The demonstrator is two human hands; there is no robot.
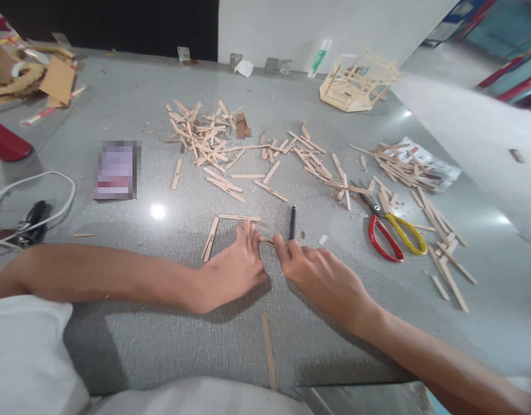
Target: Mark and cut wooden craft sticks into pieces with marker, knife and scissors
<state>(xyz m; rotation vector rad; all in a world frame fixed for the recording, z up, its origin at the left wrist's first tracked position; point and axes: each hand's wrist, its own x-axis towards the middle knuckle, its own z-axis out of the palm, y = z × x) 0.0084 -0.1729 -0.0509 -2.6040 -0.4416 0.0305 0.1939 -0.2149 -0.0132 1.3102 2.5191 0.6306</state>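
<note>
My left hand (242, 259) is closed, its fingertips pressed together over one end of a short wooden craft stick (268, 242). The other end of that stick sits in the closed fingers of my right hand (321, 276); part of it is hidden by both hands. Just beyond my left fingers lies a flat craft stick (237, 217), its left end meeting a slanting jointed stick piece (211, 239). Near my right fingertips is a dark pen-like tool (292, 222), pointing away from me.
Scissors (380, 216) with red and yellow handles lie to the right. A large pile of craft sticks (200, 135) spreads beyond my hands. At the back stand a stick-built frame (356, 86) and a green-labelled tube (319, 57). A blurred rectangular item (116, 170) and white cable (69, 184) are left.
</note>
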